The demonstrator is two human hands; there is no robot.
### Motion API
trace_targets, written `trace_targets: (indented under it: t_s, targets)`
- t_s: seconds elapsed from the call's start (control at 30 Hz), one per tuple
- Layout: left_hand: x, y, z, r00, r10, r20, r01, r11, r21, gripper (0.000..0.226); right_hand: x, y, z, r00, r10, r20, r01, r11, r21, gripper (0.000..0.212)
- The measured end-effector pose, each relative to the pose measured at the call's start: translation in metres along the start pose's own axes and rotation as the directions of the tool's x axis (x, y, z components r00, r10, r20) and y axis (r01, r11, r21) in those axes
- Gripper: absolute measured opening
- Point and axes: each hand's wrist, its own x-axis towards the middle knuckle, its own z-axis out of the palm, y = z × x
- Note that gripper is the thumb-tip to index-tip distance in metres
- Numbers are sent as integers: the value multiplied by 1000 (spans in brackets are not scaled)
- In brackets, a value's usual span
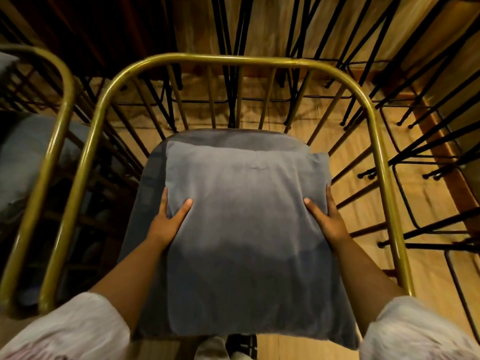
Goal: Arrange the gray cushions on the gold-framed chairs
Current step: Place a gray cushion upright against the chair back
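Note:
A gray cushion (246, 216) fills the middle of the view, lying over the gray seat (145, 190) of a gold-framed chair (220, 59). My left hand (168, 219) grips the cushion's left edge, thumb on top and fingers under the side. On the right edge, my right hand (328, 216) holds it the same way. The chair's curved gold back rail and thin gold bars wrap around the far side of the cushion.
A second gold-framed chair (52, 141) with a gray cushion (23, 162) on it stands close on the left. Black metal chair legs (415, 162) crowd the wooden floor (345, 157) ahead and to the right.

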Motion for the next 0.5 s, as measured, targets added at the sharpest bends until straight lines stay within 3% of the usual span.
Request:
trace_targets:
  t_s: [0.2,0.3,0.4,0.5]
  targets:
    - [10,-28,10,989,-122,79,119,992,37,101,3,42,12,998,50,-38,-54,992,-110,98]
    - [17,-28,16,987,-158,2,156,976,153,98,9,46,16,995,59,-86,-76,976,-205,98]
    - [5,-10,35,992,64,-112,-15,920,392,85,8,34,25,989,-61,-132,-6,890,-456,77]
    - [-14,6,75,961,276,33,-232,733,640,77,-6,14,53,966,-258,21,205,710,-674,68]
